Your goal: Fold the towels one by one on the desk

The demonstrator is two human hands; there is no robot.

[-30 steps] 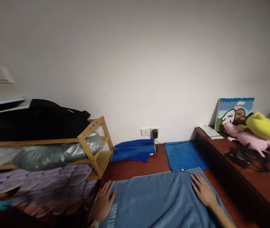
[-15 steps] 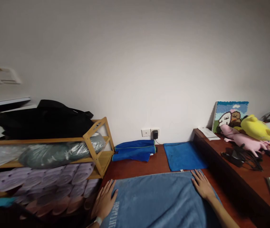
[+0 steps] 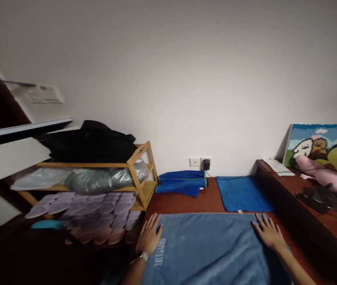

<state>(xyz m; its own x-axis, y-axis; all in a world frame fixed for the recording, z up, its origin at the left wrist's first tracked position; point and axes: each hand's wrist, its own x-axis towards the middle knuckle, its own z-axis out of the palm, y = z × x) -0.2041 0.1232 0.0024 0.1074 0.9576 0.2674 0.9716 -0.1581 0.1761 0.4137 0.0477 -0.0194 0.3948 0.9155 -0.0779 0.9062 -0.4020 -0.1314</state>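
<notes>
A large grey-blue towel (image 3: pixel 210 249) with white lettering near its left edge lies spread on the reddish-brown table (image 3: pixel 183 203), with some wrinkles toward the front. My left hand (image 3: pixel 150 236) rests flat on its far left corner, fingers spread. At the far right corner my right hand (image 3: pixel 269 233) lies flat with fingers apart. Neither hand grips anything. Just beyond the towel, a bright blue cloth (image 3: pixel 245 194) lies flat at the right, and a folded blue cloth (image 3: pixel 182 183) with green edging sits at the left.
On the left stands a wooden rack (image 3: pixel 140 174) with a black bag (image 3: pixel 91 144), plastic-wrapped items and purple slippers (image 3: pixel 97 204). A raised ledge on the right holds a pink plush toy (image 3: pixel 322 174), a yellow plush, cables and a picture (image 3: pixel 313 142). A black plug (image 3: pixel 206 164) is in the wall.
The view has turned left, so the whole scene sits further right and more of the rack shows. Both hands stay flat on the towel's corners.
</notes>
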